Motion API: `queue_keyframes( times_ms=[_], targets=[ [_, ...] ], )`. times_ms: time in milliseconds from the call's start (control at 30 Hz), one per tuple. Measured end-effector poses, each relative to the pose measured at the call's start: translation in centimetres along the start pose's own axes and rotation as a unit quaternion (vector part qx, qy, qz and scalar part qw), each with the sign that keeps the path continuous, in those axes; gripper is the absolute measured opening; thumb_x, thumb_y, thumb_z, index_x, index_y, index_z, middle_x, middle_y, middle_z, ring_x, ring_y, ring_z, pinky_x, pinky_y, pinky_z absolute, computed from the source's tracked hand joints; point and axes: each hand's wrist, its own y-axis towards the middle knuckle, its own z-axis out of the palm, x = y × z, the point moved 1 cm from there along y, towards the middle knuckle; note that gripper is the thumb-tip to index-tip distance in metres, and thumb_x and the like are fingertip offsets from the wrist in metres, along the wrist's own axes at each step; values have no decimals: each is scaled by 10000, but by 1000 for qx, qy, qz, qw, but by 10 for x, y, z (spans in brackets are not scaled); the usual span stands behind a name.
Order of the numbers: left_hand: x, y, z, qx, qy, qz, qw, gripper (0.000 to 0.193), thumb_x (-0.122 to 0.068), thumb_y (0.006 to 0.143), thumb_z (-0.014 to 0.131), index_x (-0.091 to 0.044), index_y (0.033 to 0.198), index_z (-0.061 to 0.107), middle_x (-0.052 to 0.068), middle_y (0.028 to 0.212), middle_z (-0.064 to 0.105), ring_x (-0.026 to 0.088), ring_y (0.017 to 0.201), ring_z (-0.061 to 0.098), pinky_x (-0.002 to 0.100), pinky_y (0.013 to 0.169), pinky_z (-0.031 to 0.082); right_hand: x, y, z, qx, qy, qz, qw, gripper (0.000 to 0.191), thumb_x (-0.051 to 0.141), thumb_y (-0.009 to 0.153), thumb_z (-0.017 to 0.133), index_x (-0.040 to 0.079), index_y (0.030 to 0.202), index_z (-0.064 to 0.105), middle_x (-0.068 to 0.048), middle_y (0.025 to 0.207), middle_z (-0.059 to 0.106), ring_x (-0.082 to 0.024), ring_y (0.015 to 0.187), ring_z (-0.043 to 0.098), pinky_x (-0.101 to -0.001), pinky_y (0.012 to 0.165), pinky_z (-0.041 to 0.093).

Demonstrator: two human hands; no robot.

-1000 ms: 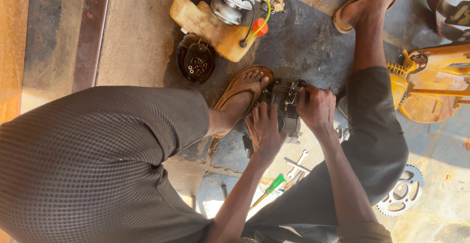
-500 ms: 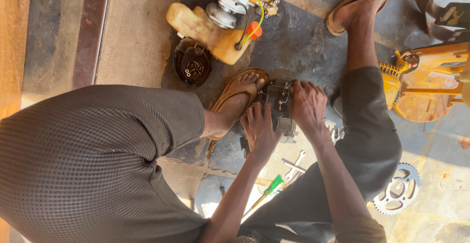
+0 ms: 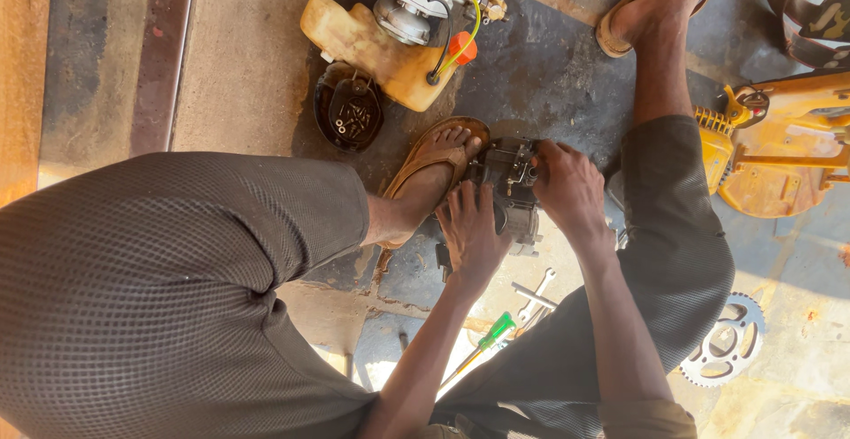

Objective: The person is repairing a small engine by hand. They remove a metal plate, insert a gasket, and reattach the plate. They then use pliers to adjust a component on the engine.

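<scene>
Under both palms, gripping a dark engine part (image 3: 512, 184) on the floor (image 3: 567, 67). Left hand (image 3: 471, 237) fingers spread across it; right hand (image 3: 567, 188) fingers curled, pinching its top. Behind the wrists, screwdriver (image 3: 485, 342) and wrench (image 3: 535, 299).

floor (image 3: 549, 67): dark, oil-stained concrete, cracked and patched | left: paler concrete slab (image 3: 248, 58), a rusty metal strip (image 3: 159, 58), an orange-brown edge (image 3: 22, 76) | light: strong warm sun, hard shadows, bright patch at lower right (image 3: 797, 377)
</scene>
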Motion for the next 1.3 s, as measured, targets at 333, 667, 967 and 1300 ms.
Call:
queue_keyframes(
  times_ms=[333,667,967,1300],
  targets=[
    [-1,-2,1,-17,2,9,1000,846,-255,582,899,-62,1315,523,183,1294,496,351,1265,474,584,1046,388,-14,12,13,1,5,37,999,100,-33,791,623,29,821,697,-137,616,606,-286,543,570,-454,564,428],
    [0,1,4,5,1,1,1000,864,-210,558,890,-64,1325,519,193,1329,485,351,1288,464,609,1065,375,-34,34,19,116,-5,105,988,167,90,835,764,55,723,646,-51,571,601,-191,548,545,-445,550,412],
    [0,1,4,5,-5,8,1000,820,-205,582,882,-56,1307,529,181,1306,489,346,1279,470,591,1054,390,-50,48,17,147,-9,128,981,170,239,791,881,134,762,750,-69,649,730,-186,614,688,-380,604,497],
    [0,1,5,-6,6,7,1000,831,-203,572,875,-53,1312,529,194,1311,494,346,1267,474,598,1033,393,-65,51,17,47,52,12,997,283,186,589,974,69,764,785,-109,814,787,-223,738,753,-372,698,554]
  ],
)
